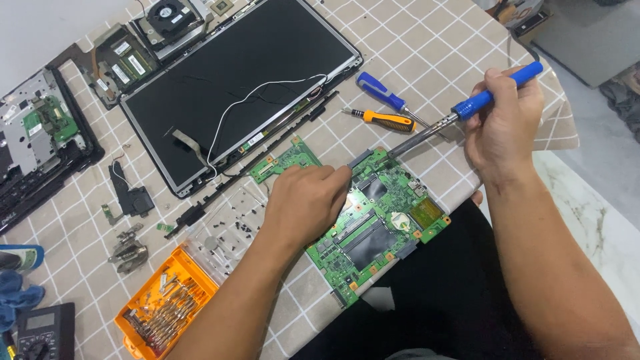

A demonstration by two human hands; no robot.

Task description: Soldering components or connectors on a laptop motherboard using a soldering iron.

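A green laptop motherboard (383,223) lies at the table's near edge. My left hand (303,200) rests on its left part, fingers pressing near a grey connector at the board's top edge. My right hand (501,123) grips a blue-handled soldering iron (467,107) like a pen. Its metal tip points down-left and meets the board's upper edge beside my left fingertips.
A detached laptop screen (233,80) with a loose white wire lies behind the board. Two screwdrivers, blue (383,93) and orange (387,120), lie to its right. An orange bit case (163,307), small screws, laptop chassis parts (40,133), a fan (167,17) and a multimeter (43,330) fill the left.
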